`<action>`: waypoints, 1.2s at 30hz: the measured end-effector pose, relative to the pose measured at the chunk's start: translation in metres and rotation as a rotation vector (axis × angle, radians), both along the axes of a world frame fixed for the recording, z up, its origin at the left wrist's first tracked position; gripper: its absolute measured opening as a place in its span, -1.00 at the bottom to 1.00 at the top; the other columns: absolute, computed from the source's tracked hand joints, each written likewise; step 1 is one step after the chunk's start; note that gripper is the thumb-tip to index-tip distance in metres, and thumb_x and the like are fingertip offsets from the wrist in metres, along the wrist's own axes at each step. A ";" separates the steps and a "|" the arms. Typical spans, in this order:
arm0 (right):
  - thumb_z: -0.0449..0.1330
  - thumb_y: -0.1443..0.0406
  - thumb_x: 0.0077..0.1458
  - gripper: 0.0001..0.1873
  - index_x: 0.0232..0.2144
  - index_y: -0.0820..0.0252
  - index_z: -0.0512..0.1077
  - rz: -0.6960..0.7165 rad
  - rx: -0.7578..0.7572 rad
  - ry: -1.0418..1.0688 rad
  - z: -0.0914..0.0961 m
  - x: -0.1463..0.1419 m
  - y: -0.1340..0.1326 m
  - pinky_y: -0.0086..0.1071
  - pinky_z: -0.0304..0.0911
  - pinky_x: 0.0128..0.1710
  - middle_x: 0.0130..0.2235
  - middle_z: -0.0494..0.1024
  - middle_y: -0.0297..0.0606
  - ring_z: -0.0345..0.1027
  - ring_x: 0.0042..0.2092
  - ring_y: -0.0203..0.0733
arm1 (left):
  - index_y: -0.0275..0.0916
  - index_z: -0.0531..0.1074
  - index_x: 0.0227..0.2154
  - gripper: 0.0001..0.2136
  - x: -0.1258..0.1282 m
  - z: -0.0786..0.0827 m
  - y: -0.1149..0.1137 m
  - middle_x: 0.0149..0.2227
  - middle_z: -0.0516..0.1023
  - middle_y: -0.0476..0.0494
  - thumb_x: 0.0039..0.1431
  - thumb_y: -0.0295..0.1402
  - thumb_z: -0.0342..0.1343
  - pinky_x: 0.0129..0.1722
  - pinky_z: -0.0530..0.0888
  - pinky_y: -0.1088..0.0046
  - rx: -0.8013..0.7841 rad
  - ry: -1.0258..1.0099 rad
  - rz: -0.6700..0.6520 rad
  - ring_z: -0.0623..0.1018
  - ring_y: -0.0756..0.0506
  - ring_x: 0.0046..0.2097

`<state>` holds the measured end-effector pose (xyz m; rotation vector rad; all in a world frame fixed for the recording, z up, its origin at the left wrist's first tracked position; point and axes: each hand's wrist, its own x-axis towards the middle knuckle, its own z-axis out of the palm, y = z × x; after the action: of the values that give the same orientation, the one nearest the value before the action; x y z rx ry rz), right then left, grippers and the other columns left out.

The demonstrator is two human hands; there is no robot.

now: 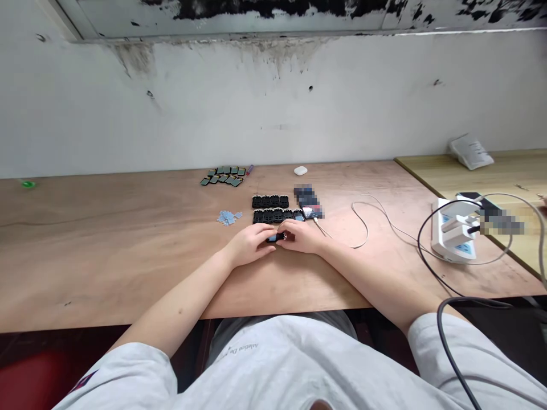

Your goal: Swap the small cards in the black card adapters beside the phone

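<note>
My left hand (pixel 250 246) and my right hand (pixel 300 236) meet near the middle of the table, fingers closed around a small black casing (pixel 270 238). A light blue patch shows on that casing; the fingers hide much of the rest. Just beyond my hands stand two rows of similar black casings, a back row (pixel 270 201) and a front row (pixel 273 216). The right end of the front row also shows light blue. To the left lies a loose pile of small light blue pads (pixel 227 217).
Several small square boards (pixel 224 176) lie at the back beside a screwdriver (pixel 250 169). A white case (pixel 300 170) sits near the wall. Right of the casings is a phone (pixel 308 202) on a white cable (pixel 366 228). A power strip (pixel 438 230) with plugs stands farther right.
</note>
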<state>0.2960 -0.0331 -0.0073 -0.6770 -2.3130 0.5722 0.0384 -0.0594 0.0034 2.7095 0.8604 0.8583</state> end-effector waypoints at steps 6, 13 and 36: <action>0.28 0.20 0.26 -0.80 -0.13 0.16 0.45 0.062 0.007 0.066 0.000 -0.004 -0.001 -0.30 0.48 -0.20 -0.07 0.54 -0.13 0.48 -0.22 -0.20 | -0.14 0.54 -0.04 -0.82 0.008 -0.007 0.000 0.06 0.58 -0.27 0.42 -0.29 0.09 0.11 0.57 0.18 0.006 -0.089 -0.029 0.58 -0.17 0.11; 0.16 0.26 0.34 -0.83 -0.05 0.14 0.41 0.019 0.096 0.095 0.000 0.006 0.001 -0.27 0.52 -0.19 0.09 0.45 -0.05 0.46 -0.22 -0.25 | -0.21 0.56 -0.09 -0.76 -0.026 -0.007 0.027 -0.07 0.60 -0.26 0.39 -0.19 0.10 0.03 0.60 0.21 -0.041 -0.445 0.472 0.63 -0.16 -0.05; 0.11 0.30 0.35 -0.87 -0.21 0.12 0.47 0.020 0.201 0.018 -0.002 0.011 0.010 -0.32 0.45 -0.20 -0.02 0.54 -0.09 0.47 -0.22 -0.21 | -0.27 0.60 -0.08 -0.59 -0.063 -0.021 0.053 -0.18 0.65 -0.21 0.26 -0.04 0.14 -0.27 0.53 0.40 -0.238 -0.706 0.773 0.59 -0.09 -0.28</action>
<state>0.3072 -0.0235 -0.0089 -0.5513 -2.3234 0.3466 -0.0245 -0.0063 -0.0171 1.6165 1.6690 1.5699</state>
